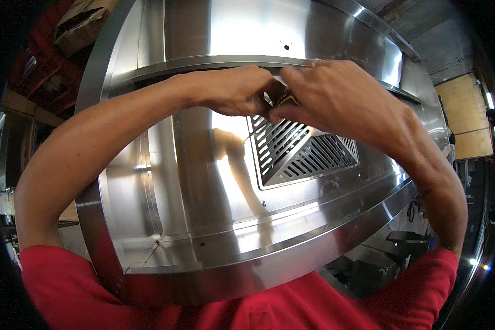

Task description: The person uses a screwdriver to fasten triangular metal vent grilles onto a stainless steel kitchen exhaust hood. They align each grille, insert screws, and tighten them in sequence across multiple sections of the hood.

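Both my hands meet over a large shiny stainless steel hood-like box (195, 187). My left hand (234, 91) is closed, its fingertips curled beside a small dark object with a yellow-orange marking (287, 100). Around that object my right hand (335, 93) is wrapped, thumb and fingers bent. Its kind is hidden by the fingers. A small bright patch shows between the hands, and whatever the left fingers pinch cannot be made out. Just below the hands, a square slotted metal vent grille (313, 159) is set in the steel.
A raised steel ledge (203, 63) runs behind my hands. The box's near rim (269, 278) lies close to my red shirt. A cardboard box (85, 25) is at the far left, and a wooden panel (467, 118) stands at the right.
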Demonstrator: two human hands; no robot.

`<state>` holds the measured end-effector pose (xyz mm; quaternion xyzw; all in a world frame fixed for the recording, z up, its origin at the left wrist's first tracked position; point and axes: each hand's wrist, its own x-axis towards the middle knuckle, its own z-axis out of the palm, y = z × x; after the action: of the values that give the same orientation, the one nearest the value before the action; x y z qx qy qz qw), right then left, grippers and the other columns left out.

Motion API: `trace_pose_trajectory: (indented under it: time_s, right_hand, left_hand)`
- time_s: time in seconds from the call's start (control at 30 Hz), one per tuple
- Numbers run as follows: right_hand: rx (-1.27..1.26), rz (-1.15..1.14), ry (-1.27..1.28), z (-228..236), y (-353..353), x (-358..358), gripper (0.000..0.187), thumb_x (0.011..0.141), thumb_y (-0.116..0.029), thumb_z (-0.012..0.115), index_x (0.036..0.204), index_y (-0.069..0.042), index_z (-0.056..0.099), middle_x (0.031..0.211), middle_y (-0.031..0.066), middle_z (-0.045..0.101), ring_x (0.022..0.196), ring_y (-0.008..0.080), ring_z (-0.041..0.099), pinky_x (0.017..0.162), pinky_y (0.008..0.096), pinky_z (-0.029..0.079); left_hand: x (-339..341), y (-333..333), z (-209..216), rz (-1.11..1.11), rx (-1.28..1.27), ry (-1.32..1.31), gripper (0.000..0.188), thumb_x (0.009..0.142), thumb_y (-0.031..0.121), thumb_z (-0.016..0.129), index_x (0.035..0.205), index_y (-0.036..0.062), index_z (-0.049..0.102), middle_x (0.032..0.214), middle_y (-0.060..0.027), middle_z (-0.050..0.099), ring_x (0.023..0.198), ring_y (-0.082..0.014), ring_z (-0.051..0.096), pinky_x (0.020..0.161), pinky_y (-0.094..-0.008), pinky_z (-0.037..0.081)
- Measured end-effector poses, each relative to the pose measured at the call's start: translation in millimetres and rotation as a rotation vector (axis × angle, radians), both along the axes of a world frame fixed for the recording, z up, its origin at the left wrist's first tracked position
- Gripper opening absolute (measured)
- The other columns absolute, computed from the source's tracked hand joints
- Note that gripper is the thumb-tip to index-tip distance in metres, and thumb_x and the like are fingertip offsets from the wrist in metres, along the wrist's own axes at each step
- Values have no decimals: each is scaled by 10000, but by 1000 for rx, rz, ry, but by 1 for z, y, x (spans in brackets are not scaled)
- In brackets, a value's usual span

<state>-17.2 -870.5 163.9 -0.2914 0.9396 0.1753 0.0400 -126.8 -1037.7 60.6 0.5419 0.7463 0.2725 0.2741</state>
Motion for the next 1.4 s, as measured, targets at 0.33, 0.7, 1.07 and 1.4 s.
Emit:
trace_pose_trajectory:
  time_s: [0.33, 0.7, 1.07, 1.4]
  right_hand:
    - [-78, 169, -44, -14, 9, 3, 353, 1020, -370, 734, 1036, -19, 705, 952, 165, 745, 889, 300, 752, 800, 431, 620]
    - [-167, -39, -55, -12, 15, 12, 622, 1057, -552, 607, 1139, 60, 681, 826, 202, 725, 817, 395, 733, 765, 504, 573]
    - [-144, 1, 151, -55, 99, 34, 698, 1046, -291, 572, 1704, -216, 353, 1777, 191, 271, 1449, 412, 502, 1236, 560, 386]
    - [-278, -56, 107, -51, 98, 40, 702, 1083, -348, 595, 1694, -125, 328, 1636, 263, 423, 1311, 422, 587, 1126, 524, 486]
  left_hand:
    - [4, -5, 3, -101, -15, -109, 249, 964, 124, 759, 1135, -57, 763, 1017, -201, 800, 978, -230, 765, 937, -410, 586]
    - [6, -7, -2, -103, 110, 33, 252, 932, 114, 685, 1101, -73, 670, 853, -256, 708, 748, -379, 663, 744, -482, 528]
    - [-5, -7, 7, -124, 129, -133, 257, 1005, 62, 675, 1254, 2, 658, 1063, -186, 790, 988, -323, 759, 895, -469, 558]
    - [-2, -5, 11, -135, 119, -122, 255, 1014, 66, 664, 1258, -8, 663, 1062, -213, 774, 991, -325, 746, 896, -466, 549]
